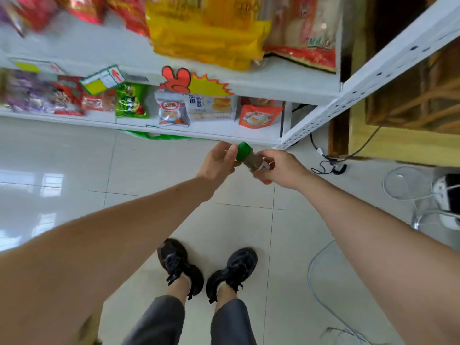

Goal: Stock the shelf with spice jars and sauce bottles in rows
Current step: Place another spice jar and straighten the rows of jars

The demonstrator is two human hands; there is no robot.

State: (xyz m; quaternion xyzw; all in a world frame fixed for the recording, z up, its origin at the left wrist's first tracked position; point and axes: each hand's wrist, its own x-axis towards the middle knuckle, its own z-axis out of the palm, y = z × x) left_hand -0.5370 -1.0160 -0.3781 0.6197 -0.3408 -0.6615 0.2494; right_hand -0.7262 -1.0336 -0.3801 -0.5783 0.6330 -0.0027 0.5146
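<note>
Two hands hold one small spice jar in front of a snack shelf.

The spice jar (251, 159) is lying on its side in the air, a little above the middle of the view, at about 12 o'clock from the person's black shoes (206, 267). It has a green cap (243, 151) and dark bits inside. The left hand (219, 161) wraps its fingers around the cap end, at 9 o'clock from the jar. The right hand (281, 168) pinches the bottom end, at 3 o'clock from the jar. The white shelf (249, 82) is up at 12 o'clock, with bags of snacks (171, 109) on it and a big yellow bag (209, 33) on the level above. The pale tiled floor (74, 165) is under the hands. Some wires (328, 163) lie on the floor at 3 o'clock from the right hand.
</note>
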